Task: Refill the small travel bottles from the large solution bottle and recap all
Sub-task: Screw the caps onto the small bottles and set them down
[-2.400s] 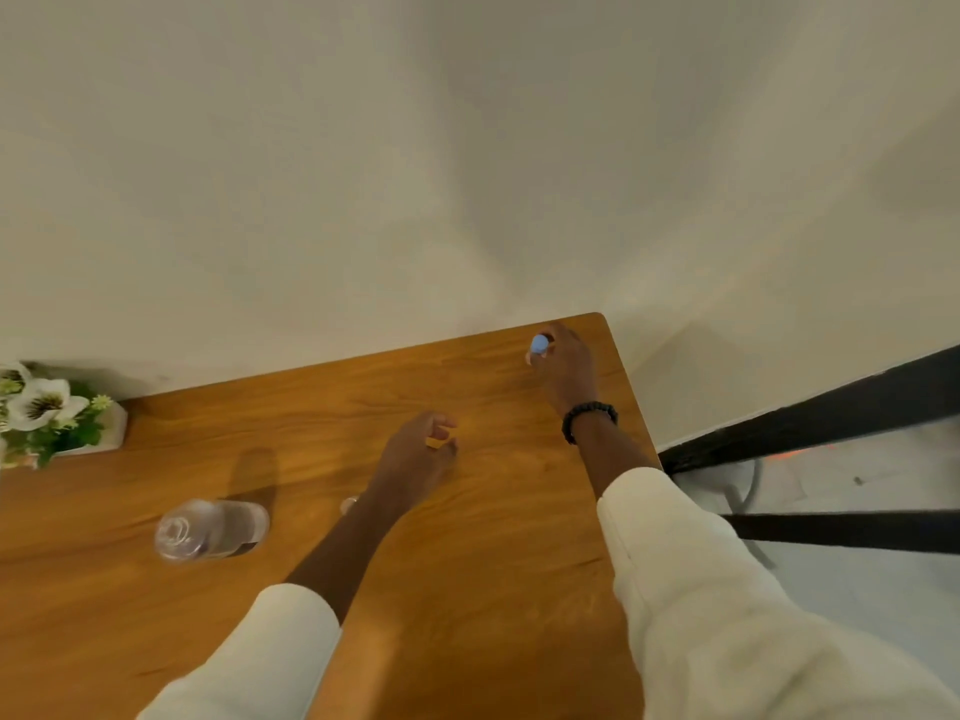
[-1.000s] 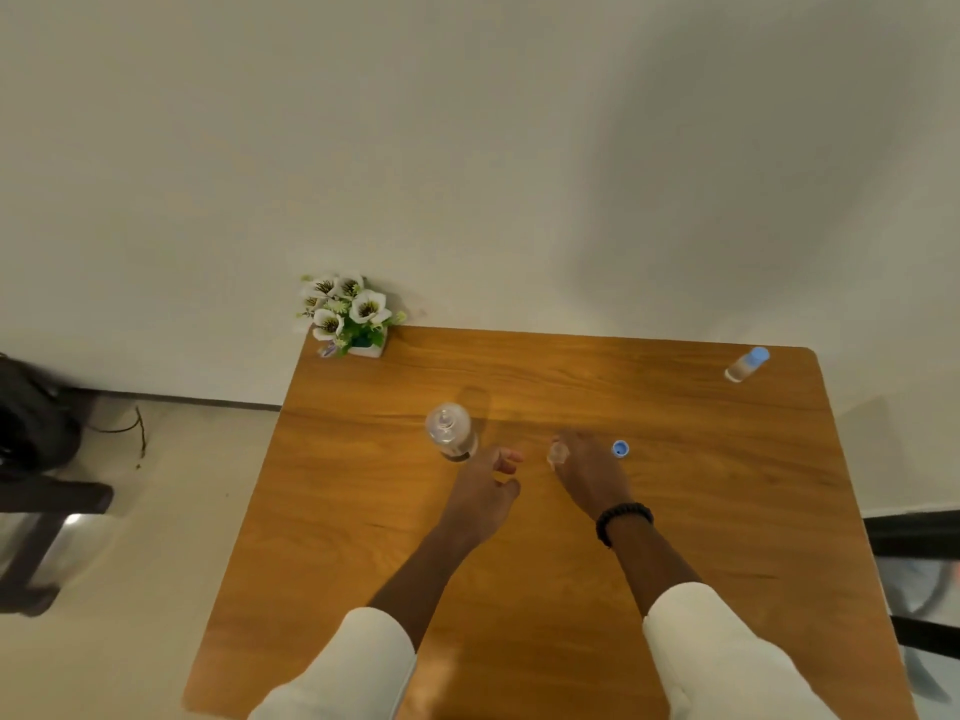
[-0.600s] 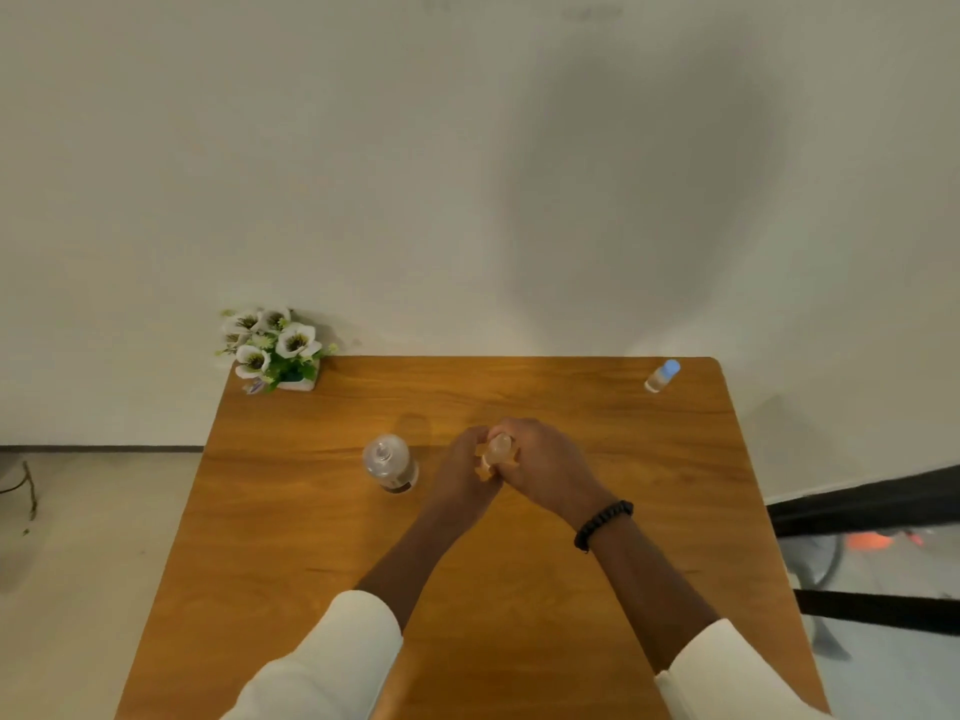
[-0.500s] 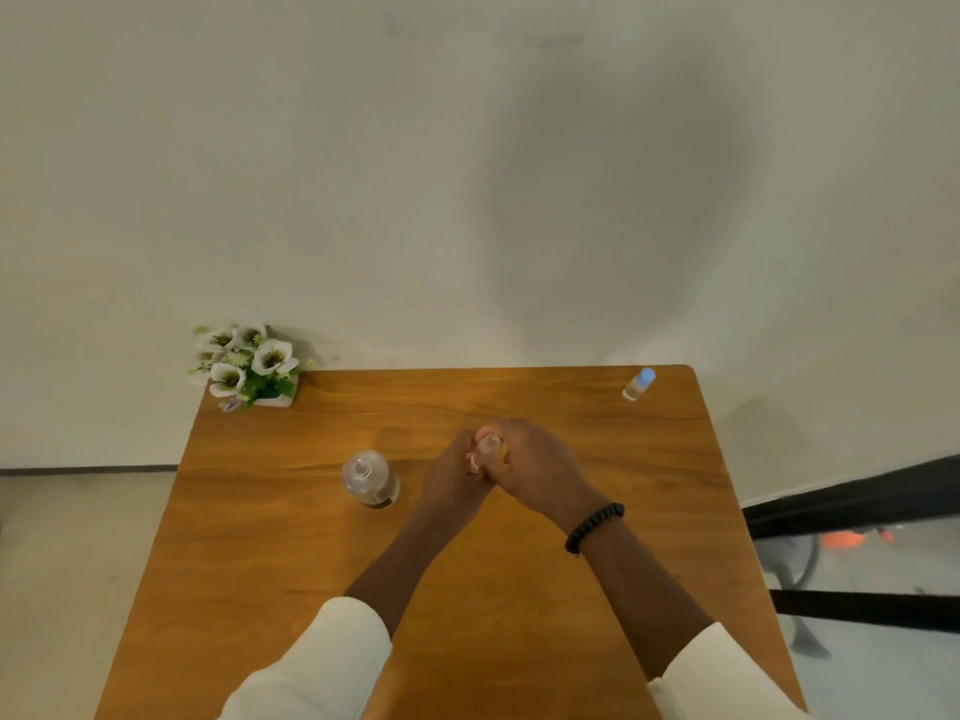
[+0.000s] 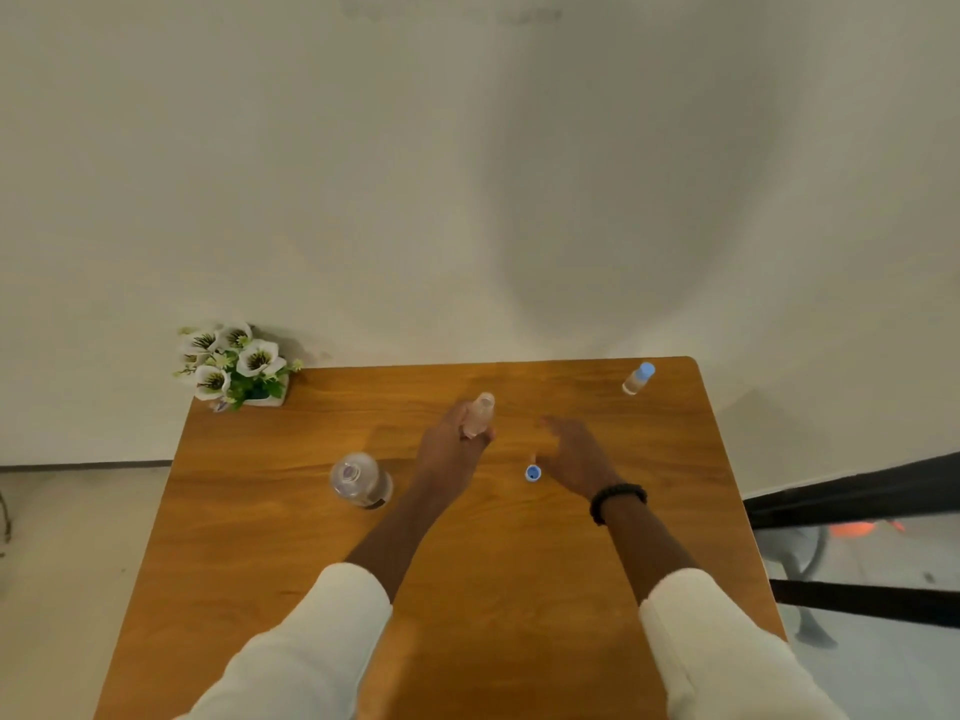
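My left hand [image 5: 451,444] is shut on a small clear travel bottle [image 5: 477,414] with no cap, held upright above the middle of the wooden table [image 5: 519,589]. A small blue cap [image 5: 533,473] lies on the table just left of my right hand [image 5: 574,452], which is open with fingers spread and holds nothing. The large clear solution bottle [image 5: 358,480] stands uncapped to the left of my left hand. A second small bottle [image 5: 638,378] with a blue cap on stands at the far right corner.
A small pot of white flowers [image 5: 234,363] sits at the table's far left corner against the pale wall. A black frame [image 5: 852,491] and a chair base lie beyond the table's right edge.
My hands, which were together on the small bottle, have parted. My left hand keeps the bottle, my right hand has let go and moved right. The blue cap lies on the table.
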{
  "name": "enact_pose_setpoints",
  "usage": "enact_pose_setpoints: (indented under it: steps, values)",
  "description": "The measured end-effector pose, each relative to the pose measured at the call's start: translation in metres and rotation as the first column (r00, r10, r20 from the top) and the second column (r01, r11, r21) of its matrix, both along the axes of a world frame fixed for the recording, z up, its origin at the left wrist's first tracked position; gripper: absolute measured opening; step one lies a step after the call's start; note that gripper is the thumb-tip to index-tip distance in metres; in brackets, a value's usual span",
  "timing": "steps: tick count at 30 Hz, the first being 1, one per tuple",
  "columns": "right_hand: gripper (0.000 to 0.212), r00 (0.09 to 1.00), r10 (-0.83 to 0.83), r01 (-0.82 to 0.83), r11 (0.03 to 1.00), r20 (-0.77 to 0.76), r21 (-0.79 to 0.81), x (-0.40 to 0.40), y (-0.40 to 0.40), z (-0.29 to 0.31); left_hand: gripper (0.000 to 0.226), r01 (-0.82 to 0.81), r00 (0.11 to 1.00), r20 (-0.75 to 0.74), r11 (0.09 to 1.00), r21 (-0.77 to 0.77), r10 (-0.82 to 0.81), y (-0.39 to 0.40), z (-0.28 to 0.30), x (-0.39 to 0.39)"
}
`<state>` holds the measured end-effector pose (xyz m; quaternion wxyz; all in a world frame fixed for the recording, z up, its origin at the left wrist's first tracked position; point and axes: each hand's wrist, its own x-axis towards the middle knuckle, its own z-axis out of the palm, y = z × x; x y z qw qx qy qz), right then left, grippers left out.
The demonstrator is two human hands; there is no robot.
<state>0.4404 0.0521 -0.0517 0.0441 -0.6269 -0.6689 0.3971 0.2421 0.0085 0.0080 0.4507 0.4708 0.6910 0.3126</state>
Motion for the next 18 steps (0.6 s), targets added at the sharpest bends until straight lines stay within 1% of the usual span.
enact_pose_setpoints:
  steps: [1,2,3,5,8,10,11,12,13,14,16,18]
  values:
    - [0.054,0.991,0.094,-0.091,0.995,0.093,-0.037,0.001,-0.006,-0.020,0.024,-0.006,1.000,-0.002,1.000,0.000,0.006,0.002,0.001,0.001]
    - [0.055,0.975,0.167,-0.160,0.985,0.148,-0.059,0.002,-0.011,-0.038,0.026,-0.008,1.000,0.003,1.000,0.004,0.008,0.004,0.003,0.002]
    - [0.054,0.965,0.200,-0.191,0.979,0.171,-0.068,0.001,-0.016,-0.054,0.026,-0.007,1.000,0.011,1.000,0.008,0.007,0.005,0.003,0.003]
    - [0.048,0.962,0.183,-0.179,0.983,0.204,-0.035,-0.003,-0.024,-0.070,0.026,0.005,1.000,0.016,1.000,0.014,-0.005,0.008,0.005,0.005]
    - [0.032,0.956,0.156,-0.169,0.985,0.249,0.031,-0.010,-0.029,-0.076,0.026,0.012,1.000,0.018,1.000,0.020,-0.012,0.009,0.005,0.005]
    - [0.025,0.963,0.148,-0.162,0.986,0.223,0.044,-0.014,-0.027,-0.070,0.026,0.012,1.000,0.015,1.000,0.028,-0.012,0.009,0.005,0.004]
    - [0.022,0.979,0.111,-0.122,0.991,0.170,0.056,-0.015,-0.025,-0.062,0.026,0.011,1.000,0.019,0.999,0.034,-0.011,0.009,0.006,0.003]
    - [0.021,0.995,0.047,-0.054,0.996,0.084,0.076,-0.018,-0.020,-0.051,0.025,0.010,1.000,0.024,0.999,0.042,-0.011,0.010,0.007,0.003]
    - [0.024,0.999,-0.035,0.037,0.995,-0.028,0.094,-0.020,-0.014,-0.034,0.023,0.009,0.999,0.032,0.998,0.054,-0.011,0.010,0.010,0.003]
    - [0.027,0.983,-0.110,0.127,0.986,-0.149,0.112,-0.023,-0.007,-0.013,0.022,0.008,0.999,0.038,0.998,0.067,-0.011,0.011,0.014,0.002]
    - [0.028,0.903,-0.200,0.271,0.952,-0.381,0.145,-0.031,0.009,0.042,0.020,0.004,0.999,0.052,0.995,0.102,-0.010,0.013,0.024,0.002]
    - [0.019,0.770,-0.247,0.375,0.921,-0.588,0.104,-0.040,0.020,0.098,0.021,-0.006,0.997,0.076,0.991,0.135,-0.004,0.015,0.034,0.003]
